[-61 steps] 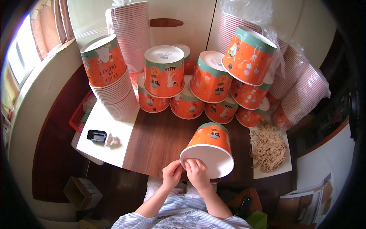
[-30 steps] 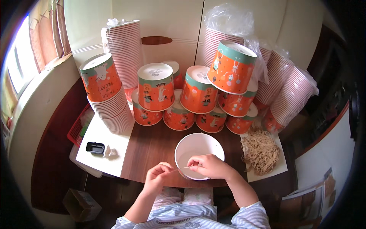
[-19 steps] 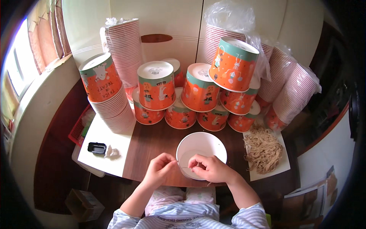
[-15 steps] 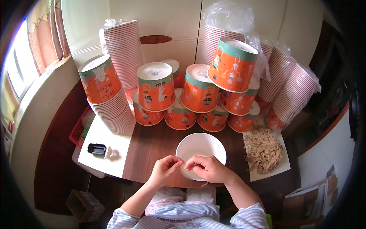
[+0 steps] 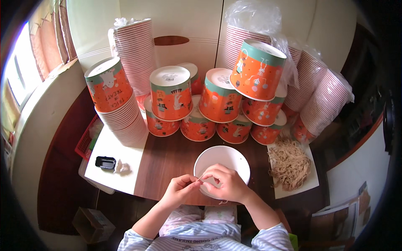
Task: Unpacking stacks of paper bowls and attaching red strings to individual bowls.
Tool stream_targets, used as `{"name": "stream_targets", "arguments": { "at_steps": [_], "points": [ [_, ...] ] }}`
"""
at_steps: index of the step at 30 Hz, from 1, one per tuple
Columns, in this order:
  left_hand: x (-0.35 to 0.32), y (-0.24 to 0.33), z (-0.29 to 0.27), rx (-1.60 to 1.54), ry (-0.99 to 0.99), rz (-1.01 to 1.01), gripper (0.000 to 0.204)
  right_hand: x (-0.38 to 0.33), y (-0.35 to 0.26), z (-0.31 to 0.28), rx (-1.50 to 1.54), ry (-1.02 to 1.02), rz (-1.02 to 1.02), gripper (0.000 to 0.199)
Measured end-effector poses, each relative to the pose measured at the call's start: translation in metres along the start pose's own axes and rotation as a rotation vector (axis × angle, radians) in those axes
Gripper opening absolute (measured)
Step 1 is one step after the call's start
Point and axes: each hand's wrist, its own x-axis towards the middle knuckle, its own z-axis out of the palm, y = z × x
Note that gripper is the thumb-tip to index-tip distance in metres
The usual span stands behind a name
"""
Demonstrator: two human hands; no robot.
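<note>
A white paper bucket (image 5: 238,165) lies in front of me near the table's front edge, its round white face toward me. Both hands are at its near side with fingertips almost meeting. A thin beige string (image 5: 200,177) shows between them. My left hand (image 5: 181,188) pinches it between thumb and forefinger. On the other side my right hand (image 5: 224,183) has its fingers curled and holds the string too. A short string end (image 5: 223,203) hangs below the right hand at the table edge. Whether the string passes through the bucket is hidden.
Orange and green paper buckets (image 5: 171,94) stand upside down in a stacked pile behind. Tall nested stacks (image 5: 133,58) rise at both sides, some in plastic wrap (image 5: 253,16). A heap of beige strings (image 5: 290,165) lies on the right; a small black tray (image 5: 105,162) sits left.
My right hand has shifted slightly and its fingers have lifted and curled. The string between the fingertips now shows more plainly. The left hand stays nearly in place.
</note>
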Motion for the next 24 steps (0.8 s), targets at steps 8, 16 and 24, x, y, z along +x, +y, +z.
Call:
{"name": "stream_targets", "arguments": {
  "at_steps": [8, 16, 24],
  "points": [
    [0.001, 0.003, -0.005, -0.071, -0.038, 0.01, 0.011, -0.007, 0.011, 0.012, -0.174, 0.023, -0.119, 0.012],
    [0.001, 0.007, -0.011, -0.054, -0.024, -0.056, 0.003, -0.024, -0.015, 0.023, -0.388, 0.078, -0.22, 0.012],
    [-0.004, -0.002, -0.02, 0.44, -0.008, 0.025, 0.008, -0.026, -0.013, 0.027, -0.393, 0.118, -0.162, 0.016]
  ]
}}
